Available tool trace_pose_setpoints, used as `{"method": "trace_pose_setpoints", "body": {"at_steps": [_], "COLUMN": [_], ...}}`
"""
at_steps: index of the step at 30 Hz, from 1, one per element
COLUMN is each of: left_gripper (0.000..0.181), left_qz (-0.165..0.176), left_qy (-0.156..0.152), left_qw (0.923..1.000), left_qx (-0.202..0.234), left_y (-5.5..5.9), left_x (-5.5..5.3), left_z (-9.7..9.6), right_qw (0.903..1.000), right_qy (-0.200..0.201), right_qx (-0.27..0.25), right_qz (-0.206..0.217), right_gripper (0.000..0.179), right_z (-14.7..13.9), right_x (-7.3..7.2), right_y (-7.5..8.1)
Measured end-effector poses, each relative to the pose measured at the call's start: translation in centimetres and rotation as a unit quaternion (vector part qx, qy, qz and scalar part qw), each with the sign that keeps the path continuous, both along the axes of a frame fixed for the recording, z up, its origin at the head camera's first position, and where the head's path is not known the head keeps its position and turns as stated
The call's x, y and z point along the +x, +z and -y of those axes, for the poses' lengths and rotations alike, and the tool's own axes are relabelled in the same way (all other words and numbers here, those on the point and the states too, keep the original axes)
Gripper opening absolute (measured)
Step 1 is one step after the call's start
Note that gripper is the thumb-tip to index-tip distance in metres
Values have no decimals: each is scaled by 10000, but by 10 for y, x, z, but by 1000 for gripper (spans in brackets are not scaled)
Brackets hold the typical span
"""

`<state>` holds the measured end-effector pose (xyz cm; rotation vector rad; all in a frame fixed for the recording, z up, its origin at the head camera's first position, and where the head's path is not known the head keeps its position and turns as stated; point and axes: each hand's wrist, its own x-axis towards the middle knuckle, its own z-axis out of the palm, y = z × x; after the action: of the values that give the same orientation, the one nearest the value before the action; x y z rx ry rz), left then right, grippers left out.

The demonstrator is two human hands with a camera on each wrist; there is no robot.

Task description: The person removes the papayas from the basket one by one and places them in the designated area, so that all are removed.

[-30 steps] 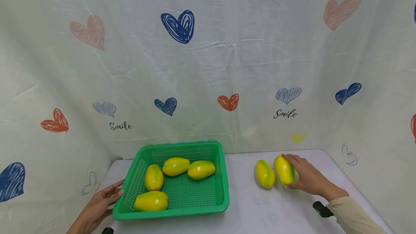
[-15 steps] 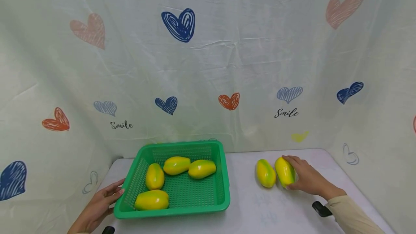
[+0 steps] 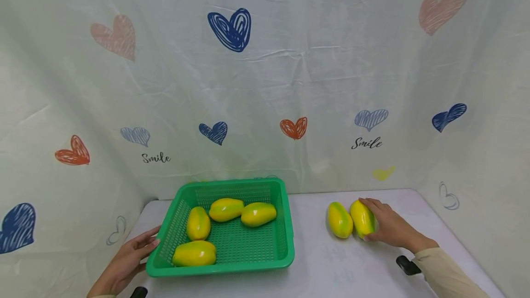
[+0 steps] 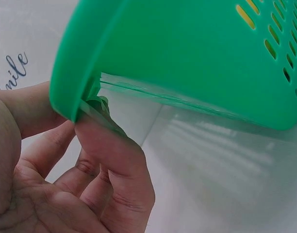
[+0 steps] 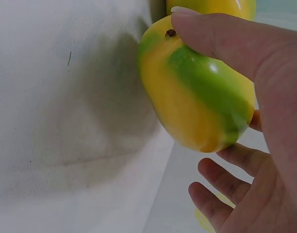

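At the left, my left hand (image 3: 130,260) grips the rim of a green plastic basket (image 3: 288,224); in the left wrist view its thumb and a bent finger (image 4: 114,148) pinch the rim's edge. My right hand (image 3: 391,226) holds a glossy yellow-green mango (image 3: 362,220) on the right side of the table. The right wrist view shows the thumb over the stem end of this mango (image 5: 197,92) and fingertips at its opposite end. Close beside it on the table lies a second mango (image 3: 340,220), partly hidden behind the held one in the right wrist view.
Inside the basket lie several more mangoes (image 3: 194,254), along its left and back. The table (image 3: 319,261) has a white cover. A pale curtain (image 3: 265,82) printed with hearts stands behind and at both sides. Dark straps (image 3: 407,266) show at the wrists.
The head view has shifted slightly. Both hands keep their holds, and the held mango has moved marginally closer to the one beside it.
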<state>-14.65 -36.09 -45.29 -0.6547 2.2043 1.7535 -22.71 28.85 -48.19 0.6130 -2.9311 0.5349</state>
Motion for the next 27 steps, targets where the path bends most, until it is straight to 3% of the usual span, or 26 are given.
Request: {"method": "trace_pose_setpoints", "body": {"at_steps": [27], "left_gripper": [73], "left_qz": [-57], "left_qy": [40], "left_qw": [10000], "left_qx": [28], "left_y": [1], "left_x": [1], "left_z": [-1], "right_qw": [9998], "right_qy": [53], "right_qx": [34], "right_qz": [162], "right_gripper": [100], "right_z": [1], "right_x": [-4], "right_y": [-6]}}
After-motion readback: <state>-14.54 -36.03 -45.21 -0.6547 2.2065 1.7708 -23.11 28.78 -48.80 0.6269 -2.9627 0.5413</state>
